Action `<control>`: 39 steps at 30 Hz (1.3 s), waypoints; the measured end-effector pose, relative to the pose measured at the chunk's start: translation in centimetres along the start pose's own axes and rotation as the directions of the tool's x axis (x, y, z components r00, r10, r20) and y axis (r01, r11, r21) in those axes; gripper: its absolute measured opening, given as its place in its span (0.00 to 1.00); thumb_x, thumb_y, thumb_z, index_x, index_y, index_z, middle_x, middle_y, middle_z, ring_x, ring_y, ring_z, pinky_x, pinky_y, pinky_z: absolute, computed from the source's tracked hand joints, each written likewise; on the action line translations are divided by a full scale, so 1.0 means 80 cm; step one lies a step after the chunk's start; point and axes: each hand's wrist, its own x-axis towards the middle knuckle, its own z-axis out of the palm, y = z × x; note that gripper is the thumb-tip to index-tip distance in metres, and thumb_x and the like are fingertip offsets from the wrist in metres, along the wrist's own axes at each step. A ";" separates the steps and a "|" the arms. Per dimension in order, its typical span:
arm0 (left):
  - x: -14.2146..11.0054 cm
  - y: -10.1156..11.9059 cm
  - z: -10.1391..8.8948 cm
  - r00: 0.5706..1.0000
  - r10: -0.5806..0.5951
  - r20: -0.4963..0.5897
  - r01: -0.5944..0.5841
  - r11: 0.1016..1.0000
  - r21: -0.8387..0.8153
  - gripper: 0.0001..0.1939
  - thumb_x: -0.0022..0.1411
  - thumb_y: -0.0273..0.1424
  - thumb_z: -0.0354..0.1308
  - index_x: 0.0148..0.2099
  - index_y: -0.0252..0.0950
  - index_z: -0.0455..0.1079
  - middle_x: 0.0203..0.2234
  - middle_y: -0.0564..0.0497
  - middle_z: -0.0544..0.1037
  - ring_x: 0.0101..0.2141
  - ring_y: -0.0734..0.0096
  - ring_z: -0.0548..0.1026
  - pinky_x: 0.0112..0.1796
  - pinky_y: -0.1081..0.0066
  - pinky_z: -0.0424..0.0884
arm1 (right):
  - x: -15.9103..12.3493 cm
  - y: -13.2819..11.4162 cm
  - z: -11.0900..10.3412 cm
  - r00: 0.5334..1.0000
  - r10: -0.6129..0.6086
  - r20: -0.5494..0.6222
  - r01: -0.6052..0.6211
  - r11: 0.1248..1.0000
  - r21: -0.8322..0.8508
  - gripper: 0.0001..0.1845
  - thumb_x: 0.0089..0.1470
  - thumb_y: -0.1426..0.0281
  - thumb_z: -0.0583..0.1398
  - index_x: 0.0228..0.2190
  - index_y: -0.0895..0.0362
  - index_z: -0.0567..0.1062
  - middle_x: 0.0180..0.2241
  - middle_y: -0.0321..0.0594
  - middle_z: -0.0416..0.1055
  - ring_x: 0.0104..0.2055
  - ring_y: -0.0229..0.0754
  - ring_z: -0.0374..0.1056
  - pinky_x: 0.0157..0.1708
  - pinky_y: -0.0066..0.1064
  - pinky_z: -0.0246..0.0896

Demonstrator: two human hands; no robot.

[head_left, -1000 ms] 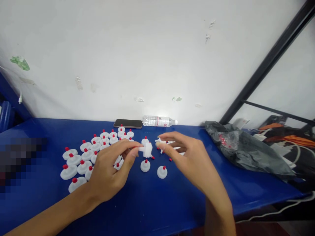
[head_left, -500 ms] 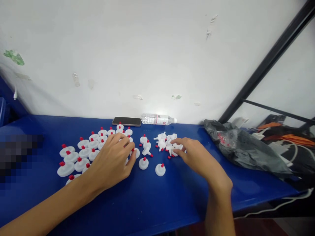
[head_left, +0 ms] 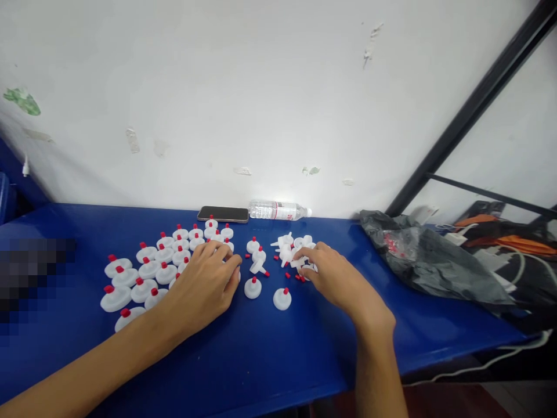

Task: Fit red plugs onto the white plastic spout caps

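Note:
My left hand [head_left: 206, 278] is curled low over the right side of a group of white nozzle caps with red tips [head_left: 148, 269]. Its fingers and thumb close around one such cap, mostly hidden; only a white sliver shows by the fingertips. My right hand [head_left: 337, 278] reaches into a pile of loose white nozzle caps [head_left: 286, 253], thumb and forefinger apart with white pieces between them. Small red tips [head_left: 288, 276] lie beside that pile. Between the hands stand single red-tipped caps, one [head_left: 253, 288] near my left thumb and another [head_left: 282, 299] closer to me.
Along the wall lie a black phone [head_left: 223, 214] and a clear plastic bottle [head_left: 278, 211] on its side. A dark grey plastic bag [head_left: 435, 267] with a small bag of red pieces [head_left: 400, 242] covers the right of the blue table [head_left: 243, 377]. Cables lie beyond it.
My right hand has moved left, further over the loose caps. My left hand has shifted slightly, and the cap at its fingertips is now mostly hidden.

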 end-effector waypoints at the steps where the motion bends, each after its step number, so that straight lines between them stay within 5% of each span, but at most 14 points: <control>1: 0.001 0.000 0.001 1.000 0.007 -0.001 -0.007 1.000 0.003 0.12 0.67 0.25 0.50 0.40 0.34 0.75 0.36 0.42 0.75 0.40 0.54 0.71 0.41 0.54 0.70 | 0.001 0.001 0.001 1.000 -0.004 0.000 0.004 1.000 -0.002 0.15 0.65 0.72 0.57 0.52 0.51 0.76 0.47 0.46 0.71 0.43 0.47 0.72 0.47 0.38 0.60; 4: 0.012 0.003 0.002 0.999 0.031 0.011 -0.031 0.999 0.033 0.12 0.67 0.23 0.50 0.42 0.33 0.76 0.37 0.41 0.77 0.42 0.53 0.71 0.42 0.55 0.70 | 0.004 0.004 0.004 1.000 -0.007 -0.016 0.007 1.000 -0.017 0.12 0.65 0.71 0.58 0.48 0.52 0.76 0.45 0.45 0.71 0.40 0.45 0.70 0.43 0.35 0.59; 11: 0.055 0.013 0.006 0.969 -0.053 0.242 0.005 0.981 0.195 0.13 0.66 0.22 0.52 0.35 0.32 0.78 0.32 0.40 0.79 0.37 0.52 0.75 0.38 0.58 0.69 | 0.003 0.003 0.003 0.998 -0.015 -0.067 0.017 0.999 0.035 0.03 0.63 0.70 0.61 0.39 0.53 0.76 0.40 0.41 0.71 0.38 0.43 0.68 0.38 0.32 0.56; 20: 0.060 0.010 0.032 0.950 -0.101 0.296 0.033 0.973 0.227 0.15 0.62 0.16 0.50 0.36 0.32 0.77 0.32 0.39 0.80 0.39 0.47 0.77 0.38 0.55 0.69 | 0.003 0.003 -0.017 0.959 -0.106 -0.264 0.181 0.943 0.278 0.05 0.67 0.66 0.58 0.37 0.52 0.72 0.39 0.36 0.71 0.36 0.41 0.70 0.36 0.31 0.59; 28: 0.068 0.001 -0.012 0.969 -0.098 0.225 0.058 0.982 0.178 0.13 0.69 0.23 0.48 0.40 0.33 0.75 0.35 0.43 0.79 0.39 0.53 0.76 0.43 0.55 0.69 | -0.001 -0.006 -0.029 0.926 -0.109 -0.361 0.262 0.875 0.408 0.08 0.69 0.64 0.55 0.37 0.51 0.70 0.31 0.32 0.74 0.32 0.40 0.70 0.34 0.32 0.60; 31: 0.062 -0.010 -0.027 0.982 -0.168 0.083 0.169 0.985 -0.009 0.13 0.70 0.26 0.49 0.46 0.33 0.75 0.38 0.45 0.79 0.36 0.59 0.76 0.39 0.60 0.70 | -0.004 -0.016 -0.031 0.904 -0.135 -0.406 0.325 0.834 0.446 0.06 0.70 0.64 0.55 0.45 0.49 0.71 0.40 0.34 0.75 0.39 0.41 0.71 0.39 0.32 0.63; 34: 0.054 -0.017 -0.035 0.960 -0.274 -0.053 0.239 0.906 -0.349 0.15 0.70 0.32 0.51 0.52 0.36 0.76 0.40 0.47 0.79 0.31 0.66 0.76 0.32 0.66 0.70 | -0.007 -0.027 -0.028 0.894 -0.210 -0.396 0.384 0.814 0.435 0.21 0.71 0.66 0.53 0.62 0.41 0.62 0.49 0.36 0.71 0.45 0.41 0.70 0.46 0.35 0.64; 36: 0.051 -0.017 -0.040 0.939 -0.341 -0.041 0.264 0.791 -0.553 0.14 0.70 0.37 0.54 0.49 0.39 0.78 0.39 0.48 0.80 0.32 0.68 0.77 0.33 0.68 0.71 | -0.009 -0.034 -0.026 0.899 -0.263 -0.351 0.402 0.815 0.417 0.26 0.72 0.67 0.51 0.67 0.39 0.57 0.50 0.38 0.69 0.45 0.40 0.69 0.49 0.37 0.64; 39: 0.048 -0.013 -0.045 0.895 -0.429 0.122 0.356 0.524 -0.773 0.14 0.66 0.42 0.60 0.43 0.38 0.79 0.36 0.49 0.83 0.34 0.66 0.81 0.33 0.70 0.73 | -0.010 -0.043 -0.024 0.907 -0.279 -0.315 0.396 0.820 0.413 0.22 0.73 0.65 0.49 0.64 0.41 0.63 0.51 0.38 0.68 0.45 0.40 0.69 0.50 0.37 0.64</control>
